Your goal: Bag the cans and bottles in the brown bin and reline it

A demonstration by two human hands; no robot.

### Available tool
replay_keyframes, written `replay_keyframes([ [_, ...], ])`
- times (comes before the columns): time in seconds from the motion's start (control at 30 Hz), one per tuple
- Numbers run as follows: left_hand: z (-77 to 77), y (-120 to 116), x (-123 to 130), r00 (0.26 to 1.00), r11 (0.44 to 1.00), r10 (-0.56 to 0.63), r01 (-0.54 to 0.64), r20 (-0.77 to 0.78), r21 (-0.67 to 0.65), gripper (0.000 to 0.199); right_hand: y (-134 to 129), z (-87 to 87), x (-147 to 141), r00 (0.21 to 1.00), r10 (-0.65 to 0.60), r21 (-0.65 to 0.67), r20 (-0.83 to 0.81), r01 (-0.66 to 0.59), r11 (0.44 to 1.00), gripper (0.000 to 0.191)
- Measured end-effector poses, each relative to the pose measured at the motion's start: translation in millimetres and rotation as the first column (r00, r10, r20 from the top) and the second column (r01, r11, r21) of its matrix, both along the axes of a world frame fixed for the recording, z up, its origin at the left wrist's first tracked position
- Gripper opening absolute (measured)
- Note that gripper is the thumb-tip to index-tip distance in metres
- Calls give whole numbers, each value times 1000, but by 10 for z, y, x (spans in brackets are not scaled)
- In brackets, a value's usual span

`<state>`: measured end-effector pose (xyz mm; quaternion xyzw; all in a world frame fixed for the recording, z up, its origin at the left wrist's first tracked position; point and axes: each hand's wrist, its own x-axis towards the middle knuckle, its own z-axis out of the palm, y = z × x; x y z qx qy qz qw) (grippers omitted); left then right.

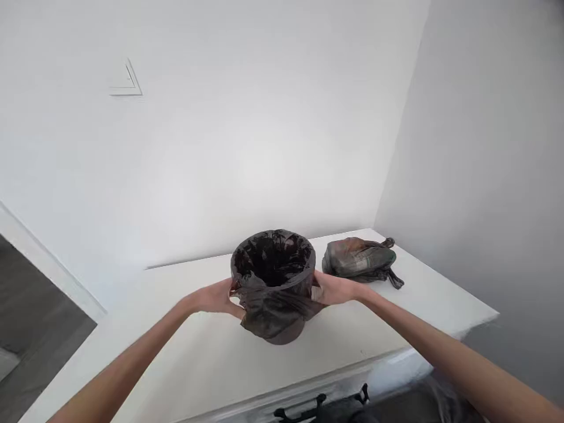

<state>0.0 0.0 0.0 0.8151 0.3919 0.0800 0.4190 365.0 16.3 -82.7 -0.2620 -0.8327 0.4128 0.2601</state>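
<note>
A small round trash bin (284, 338) stands upright on the white tabletop. A thin black bin liner (275, 308) lines it and is folded out over its rim, hanging down the front. My left hand (217, 296) is closed around the bin's left side, its thumb in front against the liner. On the opposite side my right hand (332, 289) grips the bin and the liner, with the fingers partly hidden. Close to my right hand lies a knotted black plastic bag (359, 258), filled with things that show faintly through it.
The white table (198, 352) meets a white wall (264, 147) at the back and a grey wall (476, 194) at the right. Below the front edge are dark objects (326, 408) that I cannot make out. Dark floor (39, 317) shows at the left.
</note>
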Motion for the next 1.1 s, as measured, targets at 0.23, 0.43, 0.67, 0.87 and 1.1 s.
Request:
replay_keyframes([
  [0.23,-525,-327,-167,994,899,107,-95,-5,427,78,-314,-327,49,971,-222,187,88,203,961,113],
  [0.43,-1055,-654,-451,966,530,212,12,-146,848,83,-456,-393,200,942,-313,319,122,261,911,85],
  [0.67,-1512,-1104,-898,856,537,500,-187,-131,822,75,-954,663,-11,760,-588,588,-277,618,522,56],
  [0.87,-1734,-1096,-1072,804,584,577,-285,-143,760,68,-1131,1263,-408,930,-356,737,94,175,653,26],
  [1.1,-1709,-1165,-1071,793,600,594,-325,-135,731,65,-1442,1421,-109,838,-449,758,310,67,649,36],
])
